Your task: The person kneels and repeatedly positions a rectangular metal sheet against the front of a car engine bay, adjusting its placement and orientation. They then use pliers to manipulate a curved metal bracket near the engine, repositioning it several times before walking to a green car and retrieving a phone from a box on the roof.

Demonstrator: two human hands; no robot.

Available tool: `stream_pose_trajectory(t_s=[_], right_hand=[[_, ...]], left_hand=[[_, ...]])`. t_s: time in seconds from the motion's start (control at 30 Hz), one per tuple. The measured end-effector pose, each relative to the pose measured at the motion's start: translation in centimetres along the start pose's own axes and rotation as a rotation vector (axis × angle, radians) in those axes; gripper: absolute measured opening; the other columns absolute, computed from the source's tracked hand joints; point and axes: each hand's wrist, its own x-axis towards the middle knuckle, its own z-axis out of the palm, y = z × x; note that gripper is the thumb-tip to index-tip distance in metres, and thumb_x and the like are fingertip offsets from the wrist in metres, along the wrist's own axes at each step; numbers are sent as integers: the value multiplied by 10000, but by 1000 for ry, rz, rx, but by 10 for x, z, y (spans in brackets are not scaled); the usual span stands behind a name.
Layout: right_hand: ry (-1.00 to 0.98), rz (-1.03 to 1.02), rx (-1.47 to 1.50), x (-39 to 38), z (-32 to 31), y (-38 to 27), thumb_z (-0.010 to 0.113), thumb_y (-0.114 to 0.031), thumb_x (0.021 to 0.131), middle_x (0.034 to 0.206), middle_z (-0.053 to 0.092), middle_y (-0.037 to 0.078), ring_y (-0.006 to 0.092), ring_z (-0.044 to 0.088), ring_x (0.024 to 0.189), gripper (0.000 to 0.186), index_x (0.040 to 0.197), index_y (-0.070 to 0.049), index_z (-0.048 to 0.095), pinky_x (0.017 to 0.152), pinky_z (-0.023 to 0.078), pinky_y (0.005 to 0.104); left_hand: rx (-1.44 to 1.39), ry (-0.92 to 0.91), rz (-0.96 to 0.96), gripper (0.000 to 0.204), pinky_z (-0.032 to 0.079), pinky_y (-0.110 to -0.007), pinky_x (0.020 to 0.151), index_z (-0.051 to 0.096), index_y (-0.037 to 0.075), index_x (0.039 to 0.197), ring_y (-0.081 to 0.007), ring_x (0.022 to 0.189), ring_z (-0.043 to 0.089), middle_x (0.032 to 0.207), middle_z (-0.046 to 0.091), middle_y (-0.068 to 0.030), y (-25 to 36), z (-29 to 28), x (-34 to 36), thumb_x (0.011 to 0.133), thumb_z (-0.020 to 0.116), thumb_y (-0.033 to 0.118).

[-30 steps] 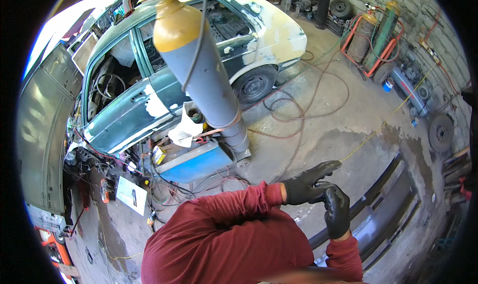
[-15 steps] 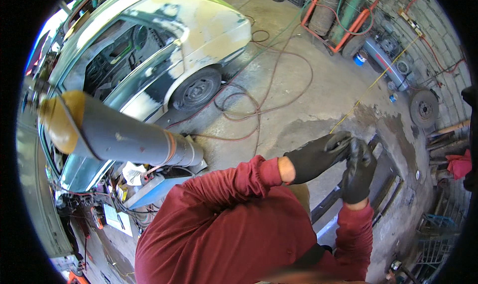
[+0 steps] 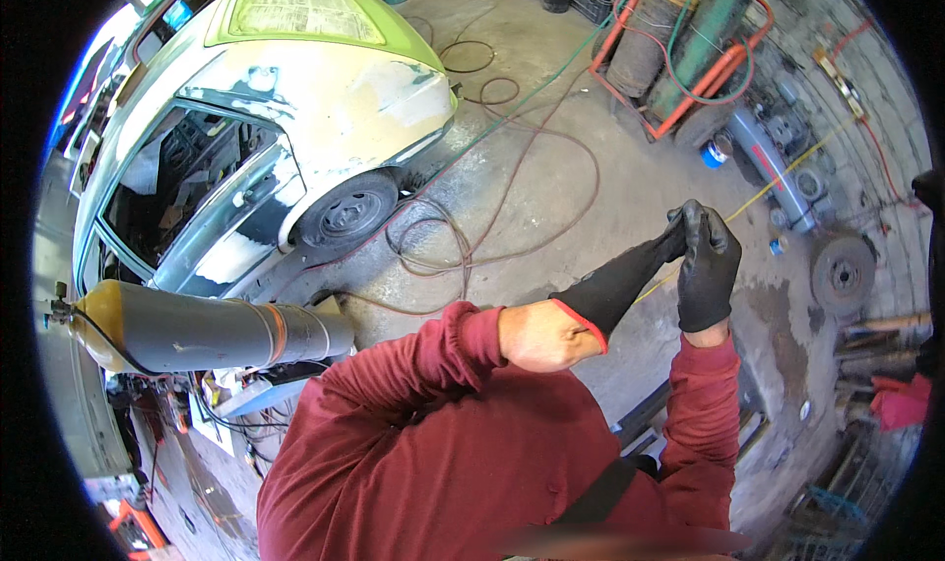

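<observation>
A black work glove (image 3: pixel 625 280) with a red-edged cuff is partly pulled off my left hand (image 3: pixel 556 339). The bare wrist and base of that hand show behind the cuff, while its fingers are hidden inside the glove. My right hand (image 3: pixel 709 271), also in a black glove, is closed on the fingertip end of the left glove, which is stretched out between the two hands. Both arms, in dark red sleeves, reach out in front of me.
A grey gas cylinder with a yellow top (image 3: pixel 197 327) stands at the left, beside a partly sanded car (image 3: pixel 325 108). Hoses (image 3: pixel 532 207) loop over the floor. A red cylinder cart (image 3: pixel 679 118), a blue compressor (image 3: pixel 773 172) and a loose wheel (image 3: pixel 843 274) line the right wall.
The left glove's cuff has slid from the wrist toward the fingers, baring more of my left hand. Both hands have moved farther out, and the view has shifted.
</observation>
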Motion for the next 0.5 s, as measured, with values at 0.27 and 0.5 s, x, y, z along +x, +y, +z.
stream_pose_trajectory(t_s=[0.27, 0.5], right_hand=[[-253, -339, -34, 185, 75, -5, 561, -210, 1119, 907, 726, 63, 118, 655, 779, 280, 1076, 22, 714, 713, 538, 293], [-680, -841, -314, 343, 187, -2, 733, -105, 898, 946, 725, 133, 327, 700, 826, 221, 1109, -39, 735, 746, 551, 445]], left_hand=[[-161, 310, -284, 1053, 261, -403, 1261, 204, 20, 1682, -306, 1593, 273, 1721, 239, -275, -111, -100, 58, 878, 824, 303], [-615, 444, -503, 824, 95, -487, 1301, 486, 49, 1558, -359, 1619, 86, 1752, 161, -217, -293, -223, 97, 865, 871, 275]])
